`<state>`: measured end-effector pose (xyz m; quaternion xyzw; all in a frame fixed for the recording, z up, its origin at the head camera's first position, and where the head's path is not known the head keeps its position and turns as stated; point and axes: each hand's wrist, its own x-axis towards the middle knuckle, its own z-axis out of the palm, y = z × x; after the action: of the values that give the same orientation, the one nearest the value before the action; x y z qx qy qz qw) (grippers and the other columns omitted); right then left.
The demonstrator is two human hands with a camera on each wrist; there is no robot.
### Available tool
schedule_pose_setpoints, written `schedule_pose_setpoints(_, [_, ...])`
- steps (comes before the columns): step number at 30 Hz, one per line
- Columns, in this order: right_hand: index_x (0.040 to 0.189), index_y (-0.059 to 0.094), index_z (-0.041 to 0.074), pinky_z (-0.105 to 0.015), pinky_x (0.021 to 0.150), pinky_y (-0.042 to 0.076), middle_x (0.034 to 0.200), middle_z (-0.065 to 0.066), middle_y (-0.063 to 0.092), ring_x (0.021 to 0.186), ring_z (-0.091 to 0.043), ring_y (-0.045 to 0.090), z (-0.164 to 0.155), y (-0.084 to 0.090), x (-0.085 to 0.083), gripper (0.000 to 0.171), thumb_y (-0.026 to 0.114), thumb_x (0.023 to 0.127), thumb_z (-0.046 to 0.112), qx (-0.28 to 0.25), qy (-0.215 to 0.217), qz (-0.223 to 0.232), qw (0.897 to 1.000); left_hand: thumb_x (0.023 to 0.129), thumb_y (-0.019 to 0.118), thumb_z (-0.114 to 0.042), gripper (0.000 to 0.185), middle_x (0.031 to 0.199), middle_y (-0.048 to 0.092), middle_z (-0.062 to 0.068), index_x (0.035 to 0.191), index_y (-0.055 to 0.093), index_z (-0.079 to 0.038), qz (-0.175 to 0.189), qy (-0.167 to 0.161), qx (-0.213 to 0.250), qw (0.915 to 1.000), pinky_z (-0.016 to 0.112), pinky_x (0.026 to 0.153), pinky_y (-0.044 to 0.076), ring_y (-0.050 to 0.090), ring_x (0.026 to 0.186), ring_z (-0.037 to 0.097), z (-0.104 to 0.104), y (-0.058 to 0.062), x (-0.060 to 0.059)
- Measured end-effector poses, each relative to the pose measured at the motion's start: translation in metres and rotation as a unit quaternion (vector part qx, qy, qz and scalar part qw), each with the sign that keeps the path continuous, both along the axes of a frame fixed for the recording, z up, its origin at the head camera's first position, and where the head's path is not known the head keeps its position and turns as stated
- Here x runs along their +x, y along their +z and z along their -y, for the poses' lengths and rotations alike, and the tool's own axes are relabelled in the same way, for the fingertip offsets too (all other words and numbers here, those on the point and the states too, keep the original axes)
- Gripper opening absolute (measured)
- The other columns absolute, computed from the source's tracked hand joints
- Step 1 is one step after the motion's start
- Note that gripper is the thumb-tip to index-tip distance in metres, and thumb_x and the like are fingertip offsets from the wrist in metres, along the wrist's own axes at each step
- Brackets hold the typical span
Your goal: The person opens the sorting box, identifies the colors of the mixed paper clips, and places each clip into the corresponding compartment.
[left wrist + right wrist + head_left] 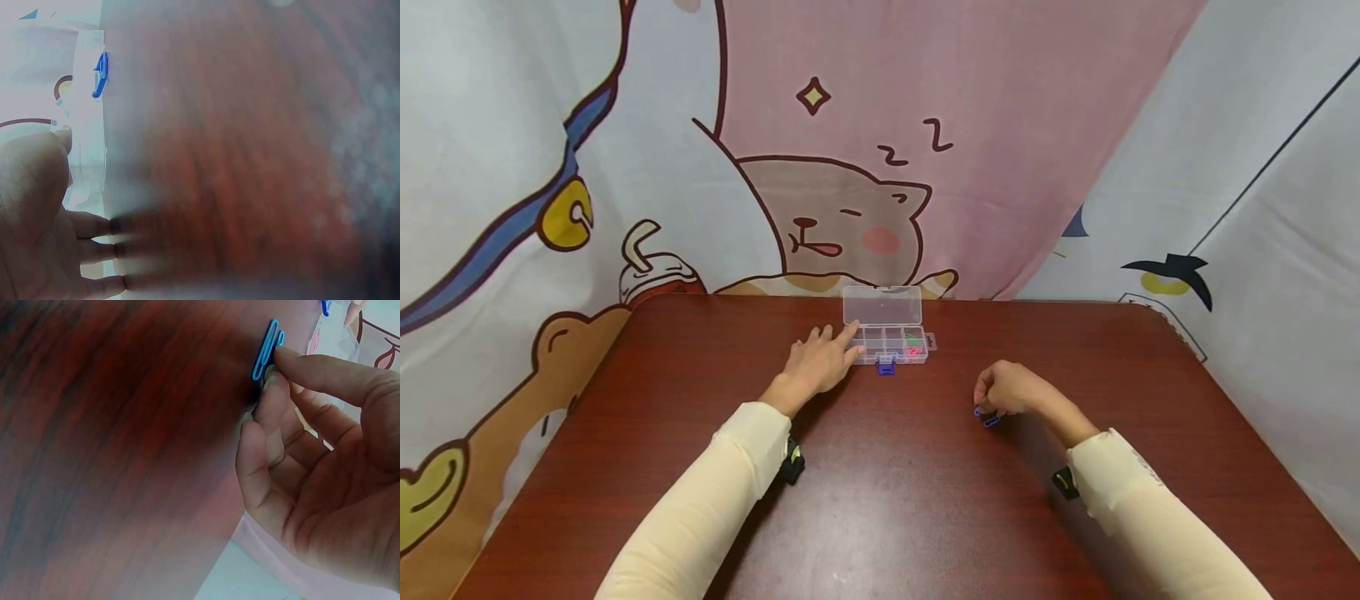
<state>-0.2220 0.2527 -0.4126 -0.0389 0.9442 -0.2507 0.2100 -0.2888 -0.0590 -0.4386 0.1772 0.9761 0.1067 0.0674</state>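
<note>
A clear plastic compartment box [886, 358] stands at the back middle of the table, its lid [882, 306] raised. Pink clips [914, 352] and green ones [912, 337] lie in its right-hand compartments. At the box's left end my left hand [822, 360] touches it with fingers spread and fairly straight. To the right and nearer, my right hand [1011, 389] pinches blue paper clips [265, 350] between thumb and index finger, close over the tabletop. One clip's long loop shows fully; the end of another is partly hidden by the fingertips.
A blue latch [886, 367] hangs at the box's front. The brown wooden table [880, 500] runs back to a printed curtain [1000, 150] with a cartoon bear. Dark wrist devices sit under both sleeves [730, 467].
</note>
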Motion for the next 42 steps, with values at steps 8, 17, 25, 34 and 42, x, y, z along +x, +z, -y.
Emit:
schedule_pose_setpoints(8, [0.077,0.069,0.011,-0.028,0.054,0.043,0.071,0.001,0.065,0.060,-0.015,0.055,-0.002,0.001,0.002,0.011,0.065,0.084,0.004,0.011,0.021,-0.014,1.000,0.103,0.026,-0.056,0.060,0.155,0.032,0.021,0.157,0.019,-0.030,-0.001,0.000,0.003,1.0000,0.063,0.107,0.030,0.029,0.142,0.041,0.001,0.000,0.001])
schedule_pose_setpoints(17, [0.080,0.064,0.007,-0.029,0.056,0.045,0.074,0.000,0.064,0.061,-0.015,0.057,-0.002,0.000,0.004,0.009,0.061,0.087,0.003,0.003,0.032,-0.014,0.999,0.103,0.026,-0.056,0.060,0.155,0.032,0.021,0.157,0.019,-0.030,-0.003,-0.001,0.006,1.0000,0.064,0.108,0.029,0.029,0.143,0.041,0.000,0.000,0.000])
schedule_pose_setpoints(25, [0.080,0.063,0.007,-0.028,0.054,0.043,0.072,-0.001,0.063,0.060,-0.014,0.055,-0.002,-0.003,0.003,0.008,0.062,0.087,0.005,0.003,0.025,-0.002,1.000,0.103,0.027,-0.055,0.060,0.154,0.033,0.021,0.157,0.020,-0.031,-0.005,0.000,0.002,1.0000,0.063,0.107,0.030,0.030,0.142,0.041,0.000,-0.001,0.000])
schedule_pose_setpoints(34, [0.079,0.063,0.007,-0.026,0.051,0.041,0.069,-0.002,0.060,0.058,-0.013,0.052,0.000,-0.001,0.000,0.009,0.063,0.088,0.006,0.007,0.025,0.009,1.000,0.103,0.026,-0.056,0.060,0.154,0.034,0.020,0.157,0.019,-0.030,-0.008,-0.001,-0.001,1.0000,0.063,0.107,0.031,0.030,0.142,0.040,0.001,-0.001,-0.001])
schedule_pose_setpoints(42, [0.082,0.061,0.002,-0.023,0.047,0.034,0.065,-0.003,0.052,0.052,-0.011,0.041,0.001,0.003,-0.008,0.011,0.055,0.091,0.000,-0.053,0.017,0.066,0.996,0.103,0.028,-0.056,0.060,0.155,0.033,0.020,0.157,0.020,-0.031,0.000,0.001,0.003,1.0000,0.063,0.108,0.029,0.029,0.143,0.040,0.001,-0.001,0.000])
